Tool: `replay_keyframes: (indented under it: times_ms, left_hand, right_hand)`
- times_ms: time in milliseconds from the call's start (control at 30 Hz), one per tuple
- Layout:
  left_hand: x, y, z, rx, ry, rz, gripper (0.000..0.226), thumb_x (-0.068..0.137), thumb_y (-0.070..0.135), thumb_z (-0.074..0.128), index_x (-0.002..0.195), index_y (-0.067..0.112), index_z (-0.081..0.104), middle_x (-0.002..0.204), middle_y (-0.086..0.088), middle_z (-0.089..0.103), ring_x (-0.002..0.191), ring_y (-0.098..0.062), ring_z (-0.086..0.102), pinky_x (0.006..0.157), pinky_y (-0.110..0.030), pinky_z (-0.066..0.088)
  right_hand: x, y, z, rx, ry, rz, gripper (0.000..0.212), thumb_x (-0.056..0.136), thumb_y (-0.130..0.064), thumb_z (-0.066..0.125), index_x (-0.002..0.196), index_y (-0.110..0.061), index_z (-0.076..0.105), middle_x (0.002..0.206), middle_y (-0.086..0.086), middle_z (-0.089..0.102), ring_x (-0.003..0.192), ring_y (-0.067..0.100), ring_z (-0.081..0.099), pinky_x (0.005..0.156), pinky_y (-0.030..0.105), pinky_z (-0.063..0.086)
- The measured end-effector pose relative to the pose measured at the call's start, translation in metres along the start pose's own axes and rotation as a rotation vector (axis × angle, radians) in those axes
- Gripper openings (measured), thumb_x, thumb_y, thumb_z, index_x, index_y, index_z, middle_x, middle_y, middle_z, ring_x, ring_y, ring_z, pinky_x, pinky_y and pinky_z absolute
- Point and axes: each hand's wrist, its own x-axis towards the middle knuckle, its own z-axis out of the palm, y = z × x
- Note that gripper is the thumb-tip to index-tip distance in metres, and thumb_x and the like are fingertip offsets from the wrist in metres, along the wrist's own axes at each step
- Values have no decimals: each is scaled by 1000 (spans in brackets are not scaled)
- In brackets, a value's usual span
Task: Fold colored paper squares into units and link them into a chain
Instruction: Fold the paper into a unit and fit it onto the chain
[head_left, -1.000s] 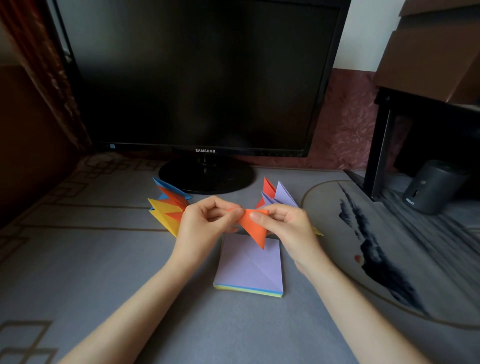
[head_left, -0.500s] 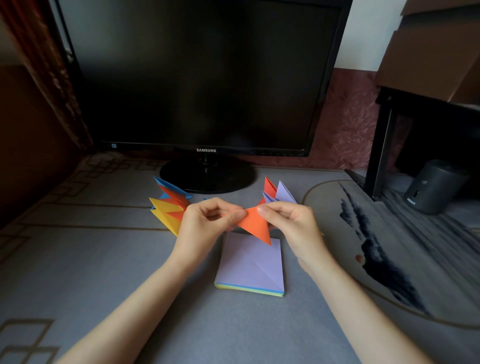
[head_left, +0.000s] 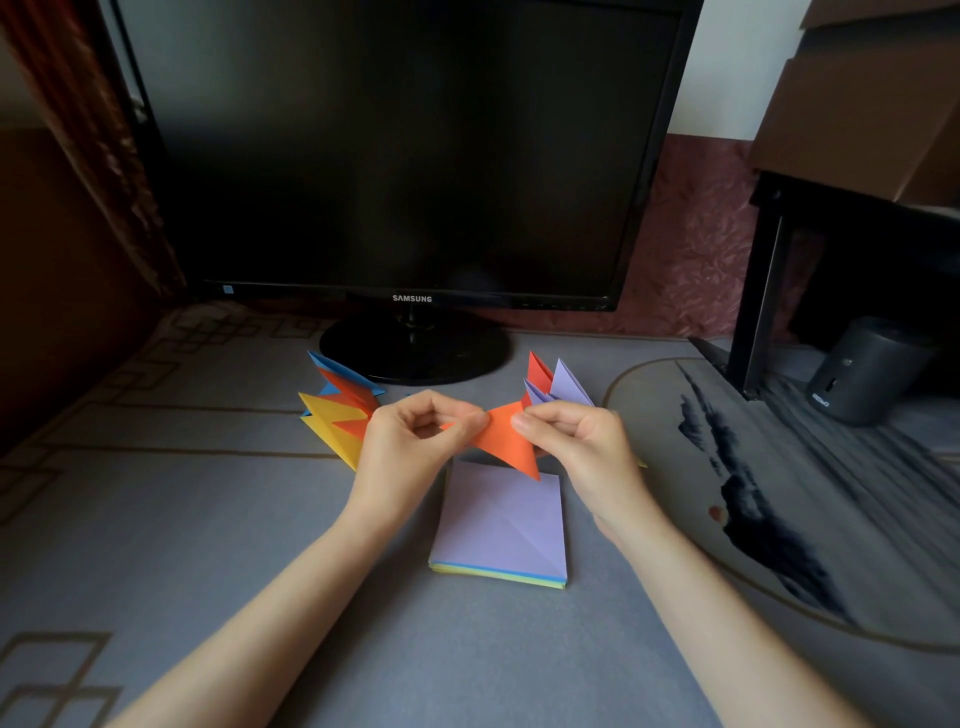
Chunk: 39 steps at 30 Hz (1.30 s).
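Head: grey mat (head_left: 182, 519), monitor (head_left: 405, 145), paper stack (head_left: 498, 525)

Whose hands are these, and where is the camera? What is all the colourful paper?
No machine here: these are a person's two bare hands, seen by a camera worn on their head, looking down. The left hand and right hand both pinch an orange folded paper unit above the grey mat. Under it lies a stack of paper squares, purple on top. Beside the left hand sit yellow, orange and blue folded units; beside the right hand, red and purple folded units. Whether they join behind the hands, I cannot tell. At the back stands a dark Samsung monitor.
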Motion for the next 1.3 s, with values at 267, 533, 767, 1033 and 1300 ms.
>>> replay_keyframes:
  times_ms: [267, 533, 767, 1033, 1300]
  left_hand:
    - [0, -2, -2, 175, -105, 62, 5, 78, 30, 75, 82, 29, 72, 79, 7, 71, 78, -8, 64, 73, -22, 49]
    - [0, -2, 3, 131, 29, 9, 14, 84, 17, 70, 70, 22, 69, 75, 6, 70, 74, -5, 62, 74, -24, 48]
    - [3, -6, -1, 91, 132, 28, 14, 88, 20, 65, 75, 15, 66, 75, 4, 68, 70, -3, 58, 67, -19, 44]
    - [4, -4, -3, 72, 198, 8, 16, 89, 21, 63, 75, 14, 65, 78, 0, 66, 67, -5, 58, 50, -25, 52]
    - [5, -7, -3, 104, 199, -3, 16, 89, 26, 64, 75, 17, 66, 78, 1, 66, 69, -11, 60, 51, -29, 54]
  right_hand:
    - [-7, -3, 6, -69, -89, 0, 13, 84, 0, 65, 80, -11, 72, 78, 9, 72, 74, 12, 65, 75, 25, 52]
    - [-8, -4, 11, -114, -131, 32, 14, 84, -7, 67, 74, -16, 71, 74, -1, 72, 69, 4, 63, 71, 19, 48]
    - [-9, -6, 7, -181, -183, 45, 13, 89, -12, 62, 80, -6, 70, 73, 2, 73, 62, 11, 64, 60, 17, 47]
    - [-11, -9, 4, -263, -211, 46, 17, 91, -15, 61, 76, -14, 69, 75, 2, 74, 62, 9, 61, 53, 13, 42]
    - [-7, -9, 0, -302, -196, 47, 20, 90, -16, 61, 72, -12, 67, 72, 5, 72, 56, 7, 59, 54, 9, 40]
